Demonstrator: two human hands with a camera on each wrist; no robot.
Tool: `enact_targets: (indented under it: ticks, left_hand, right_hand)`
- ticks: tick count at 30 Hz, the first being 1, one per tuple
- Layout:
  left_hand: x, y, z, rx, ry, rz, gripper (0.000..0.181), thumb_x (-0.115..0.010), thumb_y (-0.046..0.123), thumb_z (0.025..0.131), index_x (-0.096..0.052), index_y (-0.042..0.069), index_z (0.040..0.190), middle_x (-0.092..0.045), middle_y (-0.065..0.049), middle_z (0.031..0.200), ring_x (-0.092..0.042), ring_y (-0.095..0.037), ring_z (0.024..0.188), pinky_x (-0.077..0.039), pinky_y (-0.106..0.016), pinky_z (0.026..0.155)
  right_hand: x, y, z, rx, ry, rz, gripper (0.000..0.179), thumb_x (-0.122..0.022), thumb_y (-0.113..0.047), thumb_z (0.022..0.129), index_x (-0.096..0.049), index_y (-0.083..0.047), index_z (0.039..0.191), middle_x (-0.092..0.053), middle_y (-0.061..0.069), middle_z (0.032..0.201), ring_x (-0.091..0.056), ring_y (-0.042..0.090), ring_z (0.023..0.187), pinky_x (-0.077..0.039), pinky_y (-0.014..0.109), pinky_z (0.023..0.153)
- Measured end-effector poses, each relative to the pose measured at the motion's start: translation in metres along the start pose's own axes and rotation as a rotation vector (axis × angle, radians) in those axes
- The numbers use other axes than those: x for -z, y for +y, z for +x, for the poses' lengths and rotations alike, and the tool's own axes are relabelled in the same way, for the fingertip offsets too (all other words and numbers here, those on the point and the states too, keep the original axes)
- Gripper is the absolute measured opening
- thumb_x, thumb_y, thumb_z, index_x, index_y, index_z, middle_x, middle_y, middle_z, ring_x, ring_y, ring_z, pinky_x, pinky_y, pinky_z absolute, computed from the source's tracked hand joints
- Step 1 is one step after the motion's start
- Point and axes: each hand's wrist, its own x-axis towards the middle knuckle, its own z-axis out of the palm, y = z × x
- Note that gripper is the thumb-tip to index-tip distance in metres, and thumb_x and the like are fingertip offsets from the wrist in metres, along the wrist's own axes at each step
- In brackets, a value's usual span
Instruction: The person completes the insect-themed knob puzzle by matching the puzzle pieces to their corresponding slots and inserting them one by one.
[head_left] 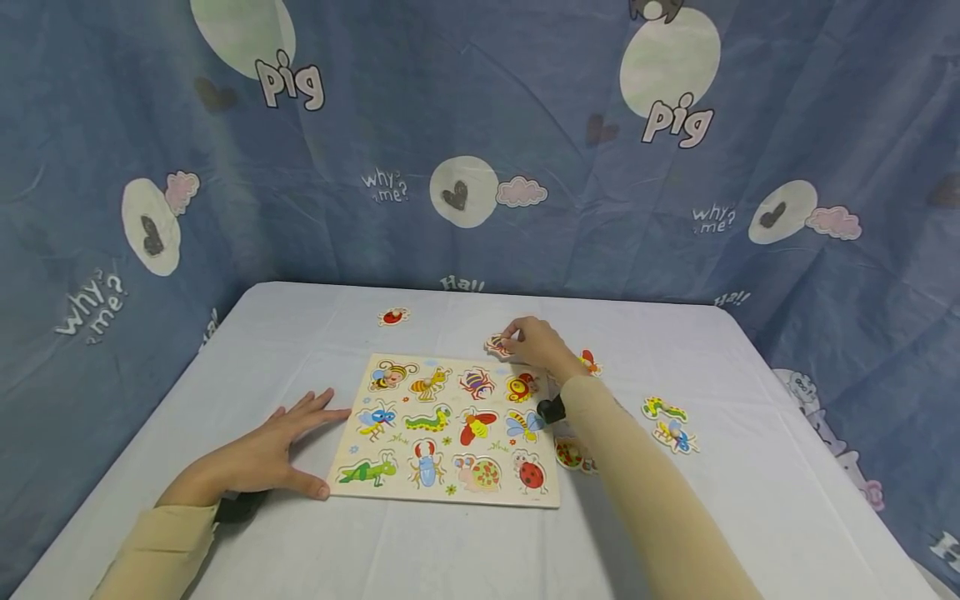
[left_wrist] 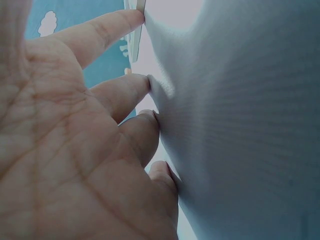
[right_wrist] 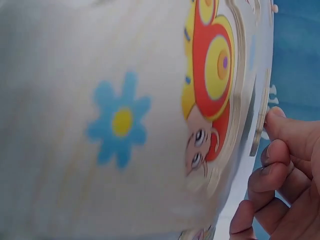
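From here I see a little spider piece [head_left: 495,346] just past the far edge of the bug board [head_left: 401,495]. The right hand [head_left: 536,342] pinches it, thumb and finger tight on its thin edge. I can't tell if the piece touches the table [head_left: 315,550]. The left hand [head_left: 262,454] has its fingers spread out and grips nothing; its thumb and pointing finger touch the board's left side. A ladybug piece [head_left: 393,317] sits behind the board. Off to the right are a green caterpillar piece [head_left: 664,408] and a blue-winged bug piece [head_left: 676,436], side by side. A blue curtain [head_left: 510,250] hangs behind everything.
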Motion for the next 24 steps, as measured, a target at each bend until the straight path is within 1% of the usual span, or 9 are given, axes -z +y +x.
enact_targets:
  ticks: [8,15,19,24]
  left_hand:
    - [-0.001,-0.001,0.001,0.014,0.001,0.0,0.111,-0.102,0.04,0.062,-0.053,0.017,0.159,-0.017,-0.03,0.177,-0.003,-0.058,0.163,0.001,-0.085,0.123]
    - [-0.002,-0.003,0.001,0.016,0.006,-0.002,0.111,-0.103,0.039,0.062,-0.053,0.016,0.159,-0.017,-0.03,0.177,-0.002,-0.059,0.163,0.002,-0.085,0.123]
    - [-0.002,-0.002,0.001,0.012,0.005,-0.003,0.111,-0.103,0.039,0.062,-0.053,0.016,0.158,-0.016,-0.031,0.177,-0.002,-0.059,0.163,0.003,-0.085,0.123]
    - [-0.001,-0.002,0.001,0.002,0.004,-0.006,0.11,-0.103,0.04,0.063,-0.053,0.015,0.158,-0.017,-0.032,0.176,-0.002,-0.06,0.163,0.003,-0.086,0.122]
  right_hand:
    - [0.005,0.006,-0.003,-0.01,-0.009,0.014,0.023,-0.066,-0.028,0.108,-0.075,-0.011,0.121,-0.06,0.005,0.089,-0.05,0.017,0.074,-0.042,0.028,0.065]
    - [0.008,0.004,-0.006,-0.022,-0.008,0.034,0.024,-0.067,-0.03,0.108,-0.075,-0.012,0.121,-0.057,0.005,0.088,-0.05,0.018,0.076,-0.041,0.029,0.066]
    - [0.009,0.002,-0.009,-0.015,-0.006,0.037,0.024,-0.066,-0.03,0.109,-0.074,-0.011,0.121,-0.057,0.005,0.087,-0.051,0.018,0.076,-0.041,0.029,0.065]
    - [0.009,0.0,-0.011,0.004,-0.007,0.048,0.023,-0.066,-0.031,0.109,-0.074,-0.012,0.119,-0.056,0.004,0.083,-0.049,0.017,0.073,-0.041,0.029,0.063]
